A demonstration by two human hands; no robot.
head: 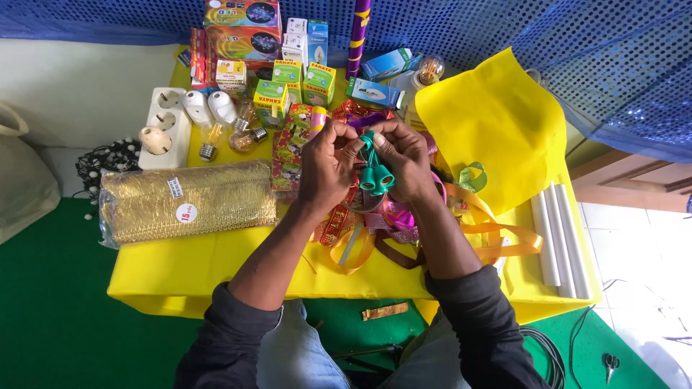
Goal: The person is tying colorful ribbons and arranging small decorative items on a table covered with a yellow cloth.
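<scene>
Two hands meet over the middle of the yellow table (pixel 216 270). The left hand (pixel 328 162) and right hand (pixel 404 158) both pinch a green ribbon (pixel 367 140) between fingertips, and two small green bells (pixel 377 178) hang from it just below the fingers. Judging by this, the bells are already strung and the ribbon above them is being worked; whether a knot is made, I cannot tell.

Under the hands lies a loose heap of ribbons (pixel 375 230), orange, red, pink and brown, none of it tidied. At 9 o'clock from the hands, a clear bag (pixel 187 202) holds a wad of gold trim and looks shut. At 10 o'clock sits a white socket strip (pixel 167 126) with plugs in it, and bare bulbs (pixel 241 137) lie beside it. At 12 o'clock small boxes (pixel 299 79) stand crowded together, closed as far as shows; their contents are hidden. At 2 o'clock a yellow bag (pixel 497 122) lies flat, seemingly with nothing in it. At 4 o'clock white tubes (pixel 555 230) lie side by side.
</scene>
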